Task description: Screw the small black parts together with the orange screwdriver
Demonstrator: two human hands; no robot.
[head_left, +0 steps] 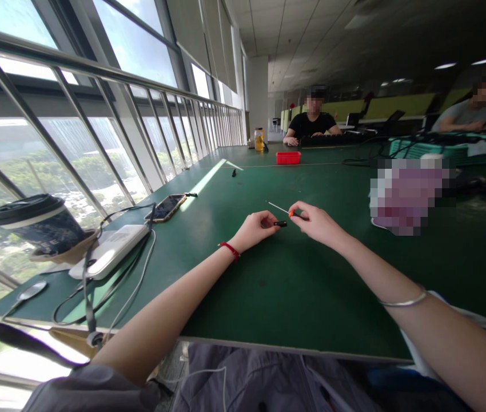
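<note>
"What's the left hand (255,230) doing?"
"It's pinching a small black thing (281,224), at three o'clock from its palm."
"And the right hand (317,225)?"
"It's gripping a screwdriver (291,213), metal tip pointing to ten o'clock. A red box (288,158) sits at twelve o'clock, past both hands, on the green table (294,303)."

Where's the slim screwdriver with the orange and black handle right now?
In the head view, the slim screwdriver is just right of centre, in the right hand, close to the small black part in the left hand.
</note>
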